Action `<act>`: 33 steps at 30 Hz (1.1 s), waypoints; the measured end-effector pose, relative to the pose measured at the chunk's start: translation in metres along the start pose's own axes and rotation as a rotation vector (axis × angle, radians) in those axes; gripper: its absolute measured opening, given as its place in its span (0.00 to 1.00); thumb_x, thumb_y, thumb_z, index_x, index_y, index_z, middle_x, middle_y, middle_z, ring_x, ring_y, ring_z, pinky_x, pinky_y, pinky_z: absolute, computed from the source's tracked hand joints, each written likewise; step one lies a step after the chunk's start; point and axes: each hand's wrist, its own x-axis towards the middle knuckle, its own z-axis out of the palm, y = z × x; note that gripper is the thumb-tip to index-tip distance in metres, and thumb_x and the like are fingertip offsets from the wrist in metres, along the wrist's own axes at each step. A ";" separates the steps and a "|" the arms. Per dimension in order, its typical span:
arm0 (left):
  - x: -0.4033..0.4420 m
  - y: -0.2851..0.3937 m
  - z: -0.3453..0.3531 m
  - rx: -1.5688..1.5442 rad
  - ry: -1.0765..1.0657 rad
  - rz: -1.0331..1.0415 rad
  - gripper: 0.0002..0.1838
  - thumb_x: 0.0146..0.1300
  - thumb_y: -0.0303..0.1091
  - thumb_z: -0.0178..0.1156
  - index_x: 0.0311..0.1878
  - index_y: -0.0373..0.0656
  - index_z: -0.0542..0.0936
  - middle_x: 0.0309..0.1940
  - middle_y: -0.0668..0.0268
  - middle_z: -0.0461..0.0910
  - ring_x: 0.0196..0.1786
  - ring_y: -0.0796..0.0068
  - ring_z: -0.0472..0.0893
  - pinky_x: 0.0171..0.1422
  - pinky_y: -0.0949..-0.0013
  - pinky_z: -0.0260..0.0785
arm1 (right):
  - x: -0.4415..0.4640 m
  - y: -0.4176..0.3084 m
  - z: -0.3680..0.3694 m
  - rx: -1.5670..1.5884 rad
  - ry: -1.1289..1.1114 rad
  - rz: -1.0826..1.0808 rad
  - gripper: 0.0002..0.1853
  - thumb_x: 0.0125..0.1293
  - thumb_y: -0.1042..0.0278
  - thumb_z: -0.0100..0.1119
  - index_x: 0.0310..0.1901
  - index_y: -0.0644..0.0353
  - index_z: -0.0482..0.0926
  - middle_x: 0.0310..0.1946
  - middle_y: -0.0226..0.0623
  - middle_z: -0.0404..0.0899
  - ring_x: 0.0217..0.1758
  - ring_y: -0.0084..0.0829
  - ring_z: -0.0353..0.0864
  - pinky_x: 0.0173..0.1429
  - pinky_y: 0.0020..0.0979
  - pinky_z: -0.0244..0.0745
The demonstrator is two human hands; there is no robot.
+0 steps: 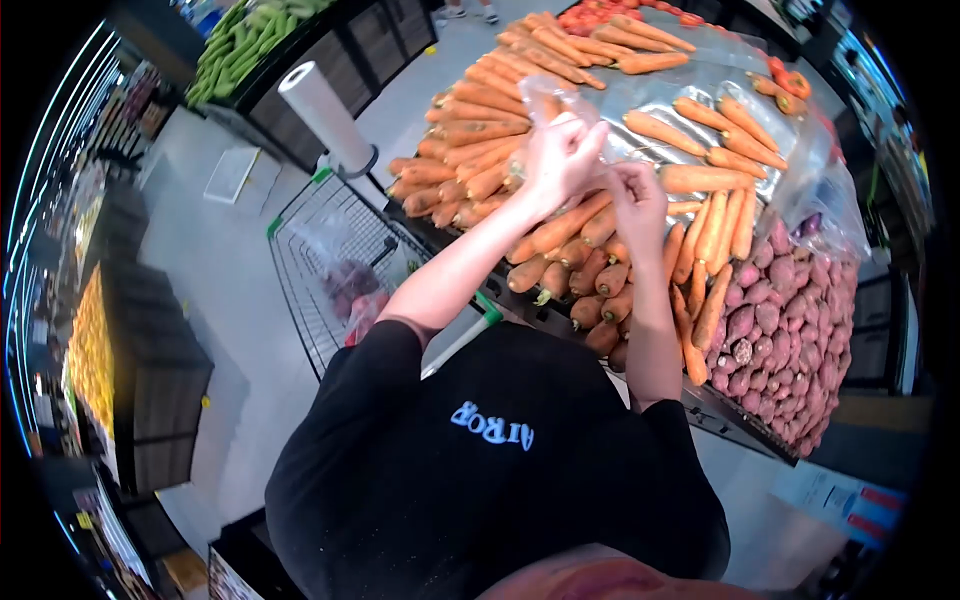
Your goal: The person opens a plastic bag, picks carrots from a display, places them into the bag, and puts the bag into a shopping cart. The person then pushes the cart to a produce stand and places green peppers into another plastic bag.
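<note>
My left hand (565,155) is over the pile of carrots (485,130), its fingers closed on a clear plastic bag (545,95). Close beside it on the right, my right hand (637,190) has its fingertips pinched together near the bag's edge; what they pinch is too small to make out. Part of the bag shows above and left of my left hand. Loose carrots (705,235) lie below and to the right of both hands, on and around a silvery sheet (640,105).
Purple sweet potatoes (790,330) are heaped at the right. A wire shopping cart (310,270) with bagged produce (350,285) stands at the left, near a plastic bag roll (325,115). Green vegetables (240,45) and a yellow fruit stand (90,350) are farther left.
</note>
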 end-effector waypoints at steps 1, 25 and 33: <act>0.000 0.013 0.006 -0.191 0.031 -0.064 0.23 0.68 0.36 0.64 0.19 0.37 0.67 0.19 0.67 0.66 0.24 0.79 0.64 0.31 0.70 0.61 | 0.000 0.010 -0.008 0.076 0.008 0.033 0.07 0.70 0.76 0.62 0.48 0.63 0.77 0.38 0.28 0.78 0.39 0.18 0.78 0.45 0.22 0.73; -0.066 0.016 0.041 0.096 0.129 0.613 0.21 0.53 0.42 0.70 0.14 0.52 0.68 0.14 0.72 0.69 0.19 0.68 0.74 0.21 0.65 0.62 | 0.092 0.014 -0.015 -0.269 -0.751 0.510 0.19 0.76 0.51 0.55 0.33 0.59 0.76 0.28 0.22 0.72 0.32 0.17 0.68 0.37 0.25 0.64; -0.319 -0.015 -0.149 0.868 0.095 -0.358 0.17 0.65 0.35 0.64 0.20 0.40 0.75 0.19 0.60 0.73 0.25 0.57 0.76 0.29 0.57 0.68 | 0.094 0.036 0.004 -0.062 -0.361 0.322 0.16 0.75 0.62 0.59 0.31 0.65 0.81 0.25 0.24 0.74 0.28 0.15 0.66 0.34 0.25 0.63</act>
